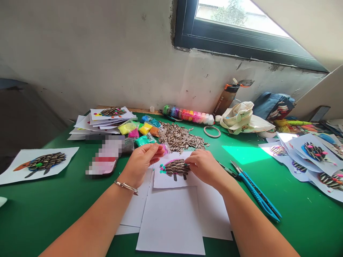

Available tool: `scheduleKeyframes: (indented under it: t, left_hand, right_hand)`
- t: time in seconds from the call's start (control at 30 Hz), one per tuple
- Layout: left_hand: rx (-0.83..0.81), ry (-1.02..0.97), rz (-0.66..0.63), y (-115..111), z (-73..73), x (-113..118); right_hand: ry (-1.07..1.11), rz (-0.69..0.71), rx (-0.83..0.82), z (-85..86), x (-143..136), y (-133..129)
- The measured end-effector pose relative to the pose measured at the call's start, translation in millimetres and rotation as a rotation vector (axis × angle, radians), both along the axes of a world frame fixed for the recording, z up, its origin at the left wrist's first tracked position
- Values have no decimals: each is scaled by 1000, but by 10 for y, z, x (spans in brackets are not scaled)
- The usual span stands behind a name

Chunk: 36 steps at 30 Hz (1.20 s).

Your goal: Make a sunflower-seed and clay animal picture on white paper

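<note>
A white card [160,181] bears an animal figure made of striped sunflower seeds [175,167]. Pink and teal clay dots sit at its left end, and dark legs show below. My right hand [205,166] is closed at the figure's right end, fingertips touching the seeds there; whatever they pinch is hidden. Over the card's upper left, my left hand [144,160] has thumb and fingers drawn together, and what they hold, if anything, cannot be made out. Behind the card lies a pile of loose sunflower seeds [180,137]. Blank white sheets [171,217] lie under the card.
Packets of coloured clay [146,127] and a blurred phone [104,159] lie left of the seeds. A blue utility knife [258,192] and a tape ring [212,131] are at the right. Finished cards [312,151] lie right, more [108,119] left. A bottle [226,98] stands behind.
</note>
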<state>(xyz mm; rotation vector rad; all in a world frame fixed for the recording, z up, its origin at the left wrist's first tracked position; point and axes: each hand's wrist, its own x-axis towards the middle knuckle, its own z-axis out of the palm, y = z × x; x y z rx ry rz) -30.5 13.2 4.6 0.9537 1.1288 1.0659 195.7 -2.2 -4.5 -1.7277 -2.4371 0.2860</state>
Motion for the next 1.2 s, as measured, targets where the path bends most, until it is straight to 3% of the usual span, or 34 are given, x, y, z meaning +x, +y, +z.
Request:
scheduleKeyframes:
  t: [0.27,0.4,0.53,0.63,0.8,0.87,1.0,1.2]
  left_hand:
    - [119,38,164,78,55,-85]
    - [237,186,244,136,18,-149]
    - [313,432,242,133,-8,-156]
    - [412,618,146,94,-34,-128]
    - [591,767,-228,31,-156,-91]
    - [633,780,-321,25,-217,-93]
    - [696,859,-401,50,-290,-109]
    - [671,975,-495,84,-268,-121]
  right_hand:
    - [51,-62,64,58,7,-20]
    - [77,-54,81,46,3,-17]
    - [96,-64,98,27,-1,-13]
    - [105,-64,97,29,-4,-16]
    - [117,-67,105,31,-8,-18]
    - [121,-69,111,27,-8,-18]
    - [129,-65,117,22,-9,-18]
    - [146,-63,135,18,-9,-18]
